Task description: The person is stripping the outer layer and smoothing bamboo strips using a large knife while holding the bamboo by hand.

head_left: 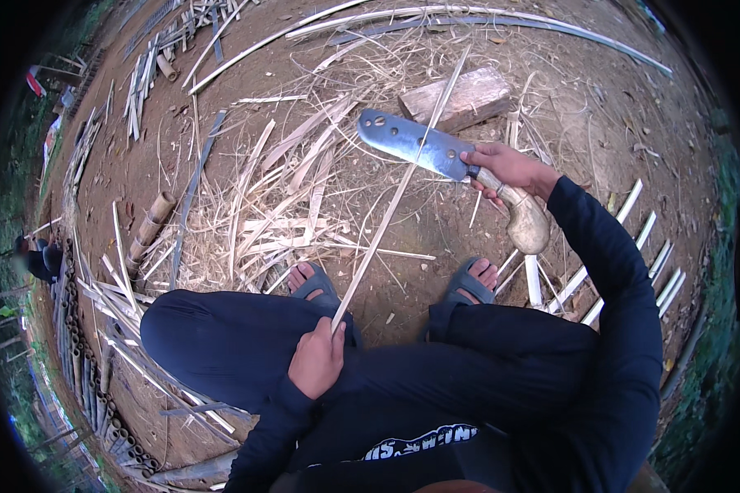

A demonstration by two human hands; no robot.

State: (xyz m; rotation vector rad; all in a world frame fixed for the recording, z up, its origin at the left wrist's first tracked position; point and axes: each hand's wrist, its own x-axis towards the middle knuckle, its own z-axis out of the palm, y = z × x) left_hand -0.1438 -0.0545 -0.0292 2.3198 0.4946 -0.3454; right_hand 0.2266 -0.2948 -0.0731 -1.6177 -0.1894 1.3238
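Observation:
My left hand [316,359], close to my lap, is closed around the lower end of a long thin bamboo strip [382,226]. The strip slants up and away to the right, its far end over a wooden block [460,99]. My right hand [511,170] grips a machete by its pale, bulbous wooden handle [524,220], thumb near the base of the blade. The machete's broad steel blade [407,146], pierced with several round holes, points left. The strip passes across the blade about midway; whether they touch I cannot tell.
Shavings and split bamboo pieces [296,181] litter the dirt around my sandalled feet. A bamboo pole section [150,230] lies to the left. More strips [625,255] lie on the right, and long ones [485,15] curve across the far side. Another person [43,259] is at the far left.

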